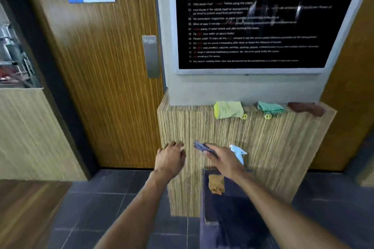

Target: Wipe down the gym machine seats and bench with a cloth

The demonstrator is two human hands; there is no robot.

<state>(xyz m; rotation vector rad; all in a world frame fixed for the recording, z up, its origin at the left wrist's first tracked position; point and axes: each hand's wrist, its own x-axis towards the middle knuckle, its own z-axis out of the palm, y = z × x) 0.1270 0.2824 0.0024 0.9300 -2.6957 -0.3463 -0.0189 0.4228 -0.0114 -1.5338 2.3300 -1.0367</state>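
Evidently at the supply stop, not yet at any machine seat or bench; none in view. Standing before a striped wood ledge [202, 125] beside the changing-room door [101, 79], below the sauna rules board [253, 22].

Right hand [222, 159] closed around a dark blue-grey cloth [201, 146], pinched between thumb and fingers, bunched end poking out toward the door side. Pale blue spray-bottle head [238, 152] showing just behind the same hand, on the side away from the door; whether held by that hand or merely behind it, cannot tell. Left hand [171, 157] empty, fingers loosely spread and curled, close to the ledge face on the door side, touching or not unclear.

On top of the ledge, against the wall: yellow-green cloth [228, 109] draped over the edge, teal cloth [270, 107] further from the door, brown cloth [305, 108] furthest. Below the right forearm, a dark bin or bucket [232, 208] on the tiled floor with an orange-tan rag [216, 184] at its rim.

Handling judgement: cloth light, limp, no stiffness, nothing fragile; likely to flop and trail if held by a corner. Better gathered into a folded pad in the palm for firm flat pressure on padding. If damp, slightly heavier and clingy, not slippery. Frame motion-blurred, fine texture not readable.
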